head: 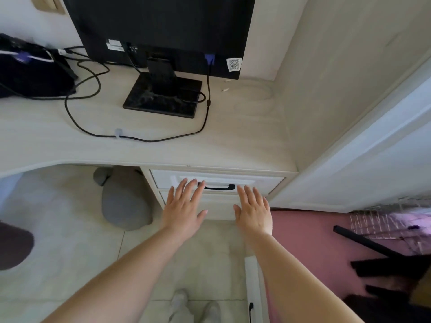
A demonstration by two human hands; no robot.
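Note:
My left hand (185, 207) and my right hand (254, 209) are stretched out flat, fingers straight and spread, in front of the top drawer (261, 181) of a pale desk. A black handle (219, 187) sits on the drawer front between the two hands. The fingertips of my left hand lie over the handle's left end; whether they touch it I cannot tell. Neither hand holds anything. The drawer looks closed.
On the desk top (233, 141) stand a black monitor (163, 31) on a square base (163, 96), trailing black cables (140, 138) and a dark bag (32, 71) at the left. A grey cushion (123, 203) lies under the desk. A white panel with a handle (253, 292) stands by my legs.

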